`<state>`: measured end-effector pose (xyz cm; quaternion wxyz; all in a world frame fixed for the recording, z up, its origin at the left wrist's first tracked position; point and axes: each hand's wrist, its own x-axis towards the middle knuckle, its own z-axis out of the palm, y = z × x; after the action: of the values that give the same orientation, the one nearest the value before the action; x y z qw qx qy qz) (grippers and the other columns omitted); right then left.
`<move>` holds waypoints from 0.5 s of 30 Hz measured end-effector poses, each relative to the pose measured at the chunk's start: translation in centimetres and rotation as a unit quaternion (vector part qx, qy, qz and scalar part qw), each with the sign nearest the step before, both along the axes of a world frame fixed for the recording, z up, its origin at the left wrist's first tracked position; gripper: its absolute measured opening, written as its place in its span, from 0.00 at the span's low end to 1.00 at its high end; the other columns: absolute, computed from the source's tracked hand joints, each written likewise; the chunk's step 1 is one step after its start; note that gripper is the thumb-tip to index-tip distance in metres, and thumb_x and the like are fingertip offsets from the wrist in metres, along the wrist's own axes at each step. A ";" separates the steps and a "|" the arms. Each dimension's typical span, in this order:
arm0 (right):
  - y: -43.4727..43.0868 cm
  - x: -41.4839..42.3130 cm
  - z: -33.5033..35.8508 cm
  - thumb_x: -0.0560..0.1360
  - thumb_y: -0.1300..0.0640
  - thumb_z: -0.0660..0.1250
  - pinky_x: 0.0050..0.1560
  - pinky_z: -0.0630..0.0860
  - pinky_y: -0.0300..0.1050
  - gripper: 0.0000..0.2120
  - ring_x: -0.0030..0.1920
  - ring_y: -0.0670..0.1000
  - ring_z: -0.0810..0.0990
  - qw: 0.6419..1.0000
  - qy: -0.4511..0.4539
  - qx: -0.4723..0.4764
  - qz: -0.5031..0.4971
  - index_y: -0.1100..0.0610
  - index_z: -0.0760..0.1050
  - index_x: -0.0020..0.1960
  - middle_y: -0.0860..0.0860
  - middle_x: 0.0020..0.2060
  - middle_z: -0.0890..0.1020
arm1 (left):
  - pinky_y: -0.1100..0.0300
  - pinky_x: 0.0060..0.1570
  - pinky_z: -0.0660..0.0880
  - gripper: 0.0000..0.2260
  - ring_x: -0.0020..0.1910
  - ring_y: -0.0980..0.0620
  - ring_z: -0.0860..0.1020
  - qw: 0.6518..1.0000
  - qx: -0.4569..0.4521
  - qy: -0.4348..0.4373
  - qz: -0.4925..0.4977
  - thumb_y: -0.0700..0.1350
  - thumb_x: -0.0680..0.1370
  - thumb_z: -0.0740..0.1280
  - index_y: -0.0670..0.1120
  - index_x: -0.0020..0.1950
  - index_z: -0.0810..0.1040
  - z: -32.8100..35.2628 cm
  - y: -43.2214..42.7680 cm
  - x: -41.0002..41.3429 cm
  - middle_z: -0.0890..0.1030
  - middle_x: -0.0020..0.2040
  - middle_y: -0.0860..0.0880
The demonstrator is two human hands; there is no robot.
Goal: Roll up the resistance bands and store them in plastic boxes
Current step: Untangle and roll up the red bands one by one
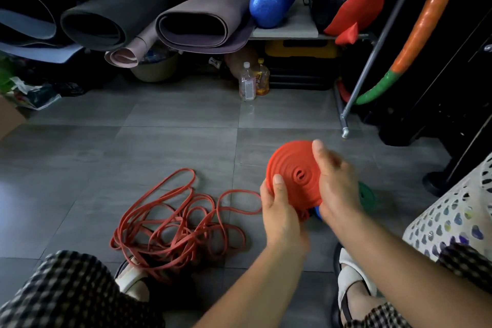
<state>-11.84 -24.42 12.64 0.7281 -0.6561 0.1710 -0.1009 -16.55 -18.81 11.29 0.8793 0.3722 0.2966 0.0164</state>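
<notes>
A flat spiral roll of red resistance band (291, 173) is held upright above the floor. My left hand (279, 210) grips its lower left edge, thumb on the face. My right hand (336, 184) grips its right side, fingers over the top rim. From the roll a loose tail of the same red band runs left into a tangled heap (175, 224) on the grey tiles. Behind my right hand, a green rolled band (366, 194) and a blue one (318, 212) show only in part.
A white perforated basket (452, 218) stands at the right. Rolled yoga mats (202, 21) and a blue foam roller (273, 0) lie on a low shelf at the back. Two bottles (251, 82) stand on the floor. A metal rack leg (344, 125) is at right. My sandalled feet (354, 282) are below.
</notes>
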 end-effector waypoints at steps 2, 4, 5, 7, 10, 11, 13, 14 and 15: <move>0.2 -1.2 -1.9 0.76 0.50 0.64 0.43 0.75 0.43 0.12 0.35 0.47 0.77 0.999 0.038 0.016 0.006 0.56 0.74 0.37 0.49 0.34 0.79 | 0.66 0.24 0.67 0.08 0.31 0.52 0.72 0.997 0.057 0.043 0.022 0.49 0.81 0.58 0.47 0.50 0.73 -1.7 0.1 -0.5 0.76 0.40 0.47; 0.0 -2.3 -3.5 0.76 0.50 0.63 0.49 0.74 0.47 0.11 0.39 0.49 0.77 0.997 0.078 0.027 0.011 0.54 0.74 0.38 0.50 0.37 0.79 | 0.67 0.20 0.62 0.12 0.25 0.54 0.66 0.993 0.085 0.081 0.030 0.51 0.81 0.57 0.43 0.46 0.70 -3.3 0.1 -1.4 0.71 0.34 0.46; -0.1 -2.7 -4.3 0.77 0.50 0.63 0.51 0.74 0.48 0.10 0.40 0.50 0.77 0.995 0.090 0.031 0.007 0.54 0.74 0.39 0.50 0.38 0.79 | 0.66 0.21 0.62 0.13 0.25 0.54 0.66 0.992 0.082 0.092 0.034 0.52 0.81 0.56 0.44 0.45 0.70 -3.9 -0.1 -1.9 0.71 0.34 0.47; -0.4 -3.2 -5.1 0.77 0.50 0.62 0.51 0.74 0.47 0.11 0.41 0.51 0.77 0.994 0.102 0.026 -0.006 0.53 0.73 0.39 0.50 0.38 0.79 | 0.64 0.24 0.62 0.14 0.28 0.53 0.67 0.993 0.049 0.098 0.041 0.52 0.81 0.54 0.45 0.44 0.71 -4.6 -0.4 -2.6 0.72 0.34 0.48; -0.7 -3.4 -5.3 0.78 0.51 0.61 0.48 0.72 0.45 0.11 0.39 0.48 0.76 0.994 0.102 0.026 -0.016 0.52 0.72 0.37 0.47 0.36 0.77 | 0.63 0.26 0.61 0.13 0.29 0.54 0.66 0.995 0.053 0.085 0.026 0.51 0.82 0.53 0.46 0.43 0.71 -5.2 -0.9 -2.6 0.71 0.34 0.48; -0.9 -3.4 -5.6 0.78 0.51 0.60 0.49 0.72 0.44 0.12 0.40 0.48 0.76 0.995 0.101 0.016 0.002 0.52 0.72 0.38 0.46 0.37 0.77 | 0.64 0.24 0.60 0.13 0.28 0.54 0.65 0.993 0.083 0.085 0.016 0.51 0.82 0.53 0.47 0.42 0.70 -5.3 -0.8 -2.5 0.71 0.33 0.49; -1.7 -3.4 -6.7 0.79 0.50 0.58 0.50 0.72 0.42 0.12 0.45 0.50 0.76 0.988 0.114 -0.065 0.086 0.54 0.75 0.41 0.48 0.40 0.79 | 0.63 0.26 0.63 0.13 0.29 0.54 0.67 0.985 0.148 0.090 -0.010 0.51 0.82 0.53 0.48 0.42 0.70 -5.8 0.4 -2.2 0.71 0.33 0.51; -2.5 -3.4 -7.3 0.79 0.50 0.57 0.50 0.72 0.42 0.13 0.47 0.50 0.76 0.968 0.136 -0.139 0.156 0.55 0.75 0.45 0.50 0.42 0.79 | 0.61 0.30 0.67 0.12 0.32 0.54 0.70 0.979 0.180 0.089 -0.021 0.51 0.82 0.54 0.49 0.41 0.70 -6.5 1.3 -2.0 0.73 0.35 0.52; -3.4 -3.3 -8.1 0.79 0.50 0.57 0.49 0.72 0.42 0.13 0.46 0.50 0.76 0.935 0.165 -0.210 0.235 0.56 0.75 0.46 0.51 0.42 0.79 | 0.59 0.36 0.69 0.12 0.36 0.52 0.72 0.973 0.214 0.084 -0.031 0.50 0.82 0.55 0.50 0.40 0.70 -7.6 2.2 -1.9 0.74 0.37 0.52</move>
<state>-15.17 -27.83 4.59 0.5384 -0.8228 0.1049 0.1491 -18.47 -16.64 3.72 0.7514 0.5609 0.3470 0.0206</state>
